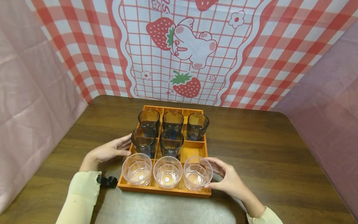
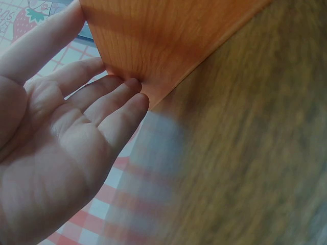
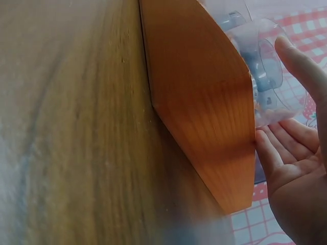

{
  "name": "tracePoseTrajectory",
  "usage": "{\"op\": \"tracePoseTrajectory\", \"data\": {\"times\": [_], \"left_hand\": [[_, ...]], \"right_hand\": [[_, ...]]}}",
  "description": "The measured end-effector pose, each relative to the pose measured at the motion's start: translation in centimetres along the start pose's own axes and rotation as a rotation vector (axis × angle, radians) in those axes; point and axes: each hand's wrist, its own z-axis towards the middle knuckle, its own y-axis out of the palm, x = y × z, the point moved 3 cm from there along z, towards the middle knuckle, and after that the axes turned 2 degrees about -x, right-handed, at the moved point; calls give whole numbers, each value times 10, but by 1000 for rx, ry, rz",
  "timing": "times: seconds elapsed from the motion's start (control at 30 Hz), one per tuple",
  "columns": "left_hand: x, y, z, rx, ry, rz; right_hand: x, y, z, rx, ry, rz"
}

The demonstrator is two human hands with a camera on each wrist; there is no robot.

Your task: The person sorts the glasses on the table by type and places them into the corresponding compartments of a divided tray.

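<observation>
My left hand (image 1: 112,150) lies along the left side of a wooden compartment tray (image 1: 165,190). In the left wrist view its fingers are nearly straight, with fingertips (image 2: 134,86) right at the tray's wooden wall (image 2: 148,41). My right hand (image 1: 227,177) is at the front right corner, thumb and fingers on either side of a clear cup (image 1: 195,183) that stands in the tray's corner compartment. The right wrist view shows the thumb over the cup's wall (image 3: 276,97) and fingertips low beside it, by the tray's edge.
Two more clear cups (image 1: 167,177) (image 1: 137,175) stand in the front row. Behind them, several dark tinted glasses (image 1: 171,144) fill compartments; one compartment (image 1: 193,152) at right shows its wooden floor. A wooden table (image 1: 265,149) lies beneath, with a checked strawberry cloth (image 1: 179,62) behind.
</observation>
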Motion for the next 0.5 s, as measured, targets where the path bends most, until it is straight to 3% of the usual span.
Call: {"op": "tracePoseTrajectory", "data": {"times": [0.27,0.5], "left_hand": [[0,0,0,-4,6,-6],[1,0,0,-5,3,4]], "right_hand": [[-3,0,1,-28,73,-58],[-5,-1,-1,-80,65,-3]]}}
